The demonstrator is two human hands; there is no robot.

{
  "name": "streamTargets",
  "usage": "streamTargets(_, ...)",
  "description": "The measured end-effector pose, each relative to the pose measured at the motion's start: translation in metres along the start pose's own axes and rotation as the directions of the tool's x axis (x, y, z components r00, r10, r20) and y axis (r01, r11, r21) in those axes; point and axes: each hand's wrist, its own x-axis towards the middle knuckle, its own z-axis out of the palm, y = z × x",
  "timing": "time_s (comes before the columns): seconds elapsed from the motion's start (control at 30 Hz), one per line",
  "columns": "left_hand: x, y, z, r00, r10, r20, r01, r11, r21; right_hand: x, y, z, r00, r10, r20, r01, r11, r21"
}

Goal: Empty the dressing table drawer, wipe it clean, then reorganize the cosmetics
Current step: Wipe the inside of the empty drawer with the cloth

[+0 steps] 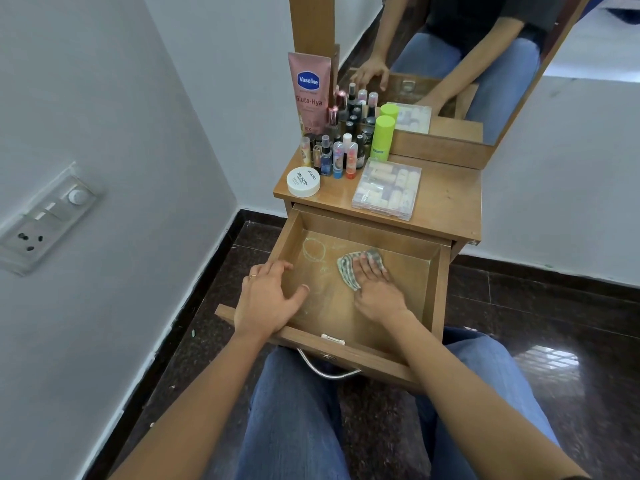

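Observation:
The wooden drawer (437,282) is pulled out over my lap and holds no cosmetics. Its floor shows a pale ring mark and smears at the left. My right hand (375,289) presses a checked cloth (346,270) flat on the drawer floor with straight fingers. My left hand (268,299) rests on the drawer's left wall, thumb inside. Cosmetics stand on the tabletop (446,199): a pink Vaseline tube (309,91), several small bottles (337,150), a green-capped bottle (382,136), a white round jar (303,181) and a clear plastic case (387,188).
A mirror (460,64) rises behind the tabletop and reflects my hands. A white wall with a switch and socket panel (45,216) is at the left. Dark glossy floor tiles (540,323) surround the table. My knees in jeans (294,410) sit under the drawer's metal handle (325,370).

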Motion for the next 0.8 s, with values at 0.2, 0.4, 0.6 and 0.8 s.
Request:
streamTargets(0.2, 0.002, 0.001, 0.002, 1.0, 0.004, 0.006, -0.004, 0.999, 0.04, 0.022, -0.02, -0.008, 0.998, 0.061, -0.003, -0.061, 0.998, 0.014)
streamTargets(0.4, 0.002, 0.001, 0.002, 1.0, -0.006, 0.004, 0.006, 0.999, 0.043, 0.025, -0.036, -0.007, 1.0, 0.026, 0.003, -0.026, 0.999, -0.027)
streamTargets(0.6, 0.001, -0.001, 0.001, 1.0, 0.002, 0.014, -0.002, 0.999, 0.036, 0.007, -0.021, 0.002, 0.996, 0.067, 0.061, -0.066, 0.998, -0.007)
streamTargets(0.8, 0.002, -0.001, 0.003, 1.0, 0.019, -0.01, -0.019, 0.999, 0.028, 0.025, -0.028, -0.004, 0.986, 0.158, 0.057, -0.161, 0.986, 0.041)
